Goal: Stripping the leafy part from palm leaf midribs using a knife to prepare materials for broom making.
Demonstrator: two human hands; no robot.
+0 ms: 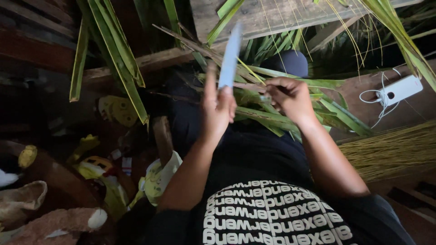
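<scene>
A home craft corner: palm leaves (113, 50), rib bundle (390, 152), plank floor (272, 16).

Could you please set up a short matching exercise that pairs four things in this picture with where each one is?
Things:
1. flat pale knife blade
2. long green palm leaves
3. white box-shaped device with a cable
4. bundle of thin yellowish leaf ribs

Places:
A. lying at the right edge
B. held upright in the left hand
C. on the boards at upper right
D. under the right hand, across the lap

Pairs: 1-B, 2-D, 3-C, 4-A

White power bank (401, 90), broom-straw bundle (390, 152)
</scene>
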